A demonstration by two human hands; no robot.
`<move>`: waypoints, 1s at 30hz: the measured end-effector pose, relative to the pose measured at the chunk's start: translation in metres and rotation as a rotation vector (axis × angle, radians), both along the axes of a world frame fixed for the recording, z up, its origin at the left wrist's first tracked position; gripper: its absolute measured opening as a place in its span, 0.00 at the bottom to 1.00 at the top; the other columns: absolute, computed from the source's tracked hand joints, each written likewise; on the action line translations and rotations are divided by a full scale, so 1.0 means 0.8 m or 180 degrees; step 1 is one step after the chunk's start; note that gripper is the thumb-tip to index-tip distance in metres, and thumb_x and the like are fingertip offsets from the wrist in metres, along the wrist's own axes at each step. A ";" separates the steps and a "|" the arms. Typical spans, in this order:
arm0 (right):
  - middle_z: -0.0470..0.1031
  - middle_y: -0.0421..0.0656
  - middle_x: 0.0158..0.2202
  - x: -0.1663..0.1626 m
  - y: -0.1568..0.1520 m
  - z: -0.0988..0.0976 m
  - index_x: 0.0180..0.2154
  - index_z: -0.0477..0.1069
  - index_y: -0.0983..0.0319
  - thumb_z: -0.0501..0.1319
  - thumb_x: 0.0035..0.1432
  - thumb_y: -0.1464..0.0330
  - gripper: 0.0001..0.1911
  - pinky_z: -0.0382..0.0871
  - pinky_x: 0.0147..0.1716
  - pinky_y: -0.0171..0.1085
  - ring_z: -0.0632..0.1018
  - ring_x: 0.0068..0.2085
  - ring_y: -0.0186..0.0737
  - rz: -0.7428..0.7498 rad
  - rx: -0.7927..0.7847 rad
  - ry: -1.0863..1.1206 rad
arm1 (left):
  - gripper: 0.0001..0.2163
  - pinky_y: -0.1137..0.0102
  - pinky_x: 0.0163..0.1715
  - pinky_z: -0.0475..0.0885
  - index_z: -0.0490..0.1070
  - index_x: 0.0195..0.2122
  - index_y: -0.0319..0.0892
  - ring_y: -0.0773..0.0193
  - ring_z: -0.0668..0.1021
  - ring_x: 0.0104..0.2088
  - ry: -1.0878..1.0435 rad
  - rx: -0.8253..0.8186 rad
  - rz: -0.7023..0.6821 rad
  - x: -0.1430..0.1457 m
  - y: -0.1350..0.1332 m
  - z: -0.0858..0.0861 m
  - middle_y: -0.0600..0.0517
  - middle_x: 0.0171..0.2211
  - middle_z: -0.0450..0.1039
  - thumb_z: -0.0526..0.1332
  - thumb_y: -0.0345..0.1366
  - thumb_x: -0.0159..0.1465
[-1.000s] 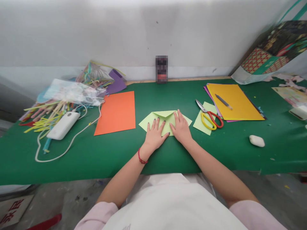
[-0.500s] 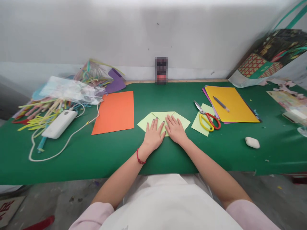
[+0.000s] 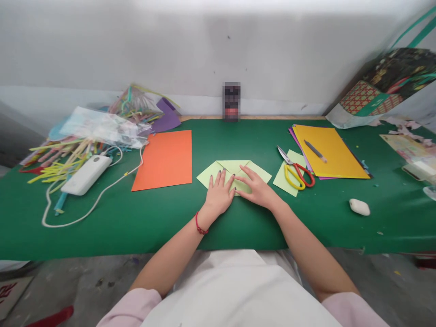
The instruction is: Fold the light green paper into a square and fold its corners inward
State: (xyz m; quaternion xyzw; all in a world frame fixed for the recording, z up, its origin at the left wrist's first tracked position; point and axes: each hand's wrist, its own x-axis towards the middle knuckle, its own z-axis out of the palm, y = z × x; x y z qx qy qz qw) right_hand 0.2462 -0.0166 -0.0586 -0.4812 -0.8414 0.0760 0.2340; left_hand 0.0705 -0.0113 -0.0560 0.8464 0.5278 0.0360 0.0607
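Observation:
A folded sheet of light green paper (image 3: 254, 169) lies in front of me on the table, pointed at its left and right ends, with crease lines near the top. My left hand (image 3: 218, 194) rests on its left half, fingers stretched and slightly spread; a red bracelet circles that wrist. Over the right half is my right hand (image 3: 256, 188), its fingers apart and a little curved, fingertips at the paper's middle. Both hands hide the lower centre of the paper. Nothing is gripped in either hand.
Scissors (image 3: 295, 175) lie on a smaller green paper piece (image 3: 283, 182) to the right, near yellow sheets (image 3: 335, 156) with a pen (image 3: 315, 151). An orange sheet (image 3: 163, 159), a white power bank (image 3: 86, 175) with cable and paper strips (image 3: 56, 172) are left. A white case (image 3: 359, 207) lies right.
My right hand has lifted from lying flat and shifted slightly right, its fingers now more curved and spread. My left hand stays on the paper. The view has shifted slightly.

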 end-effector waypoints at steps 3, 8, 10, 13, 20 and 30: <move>0.69 0.51 0.57 0.018 -0.011 0.007 0.49 0.71 0.59 0.58 0.59 0.65 0.16 0.62 0.56 0.56 0.70 0.57 0.49 0.0399 -0.0088 -0.0192 | 0.23 0.49 0.62 0.49 0.54 0.64 0.45 0.51 0.53 0.66 -0.0010 0.0036 0.0016 0.002 0.000 0.000 0.43 0.66 0.49 0.46 0.42 0.68; 0.73 0.49 0.53 0.034 -0.020 0.003 0.50 0.71 0.60 0.54 0.58 0.75 0.19 0.66 0.55 0.52 0.72 0.55 0.45 0.0495 0.0009 -0.0340 | 0.23 0.46 0.61 0.50 0.57 0.63 0.42 0.49 0.55 0.65 -0.0066 0.0057 -0.0080 -0.005 0.000 0.006 0.39 0.66 0.50 0.47 0.42 0.68; 0.74 0.47 0.51 0.035 -0.020 0.000 0.50 0.71 0.59 0.52 0.58 0.77 0.20 0.66 0.55 0.51 0.73 0.55 0.44 0.0467 0.0052 -0.0312 | 0.22 0.45 0.61 0.50 0.60 0.61 0.41 0.49 0.58 0.64 -0.0135 0.0165 -0.0325 -0.011 -0.002 0.010 0.39 0.64 0.53 0.48 0.43 0.68; 0.76 0.46 0.49 0.033 -0.018 -0.003 0.48 0.73 0.59 0.54 0.60 0.75 0.17 0.67 0.55 0.51 0.74 0.53 0.43 0.0382 0.0085 -0.0161 | 0.18 0.54 0.59 0.61 0.66 0.55 0.41 0.54 0.68 0.58 -0.0309 0.0232 -0.0886 -0.022 -0.007 0.014 0.42 0.58 0.65 0.52 0.41 0.67; 0.79 0.43 0.45 0.031 -0.015 0.001 0.43 0.76 0.56 0.55 0.63 0.68 0.12 0.71 0.50 0.47 0.77 0.49 0.43 0.0191 0.0002 0.0202 | 0.12 0.67 0.45 0.73 0.71 0.45 0.42 0.63 0.77 0.44 -0.0679 0.0352 -0.0898 -0.041 -0.004 0.016 0.48 0.44 0.75 0.50 0.32 0.68; 0.77 0.44 0.48 0.033 -0.019 -0.005 0.45 0.75 0.58 0.53 0.63 0.70 0.13 0.69 0.52 0.48 0.76 0.52 0.43 0.0274 0.0121 -0.0005 | 0.12 0.64 0.41 0.72 0.68 0.48 0.38 0.58 0.76 0.41 0.0074 0.0510 -0.1167 -0.034 -0.006 0.018 0.45 0.42 0.74 0.50 0.26 0.66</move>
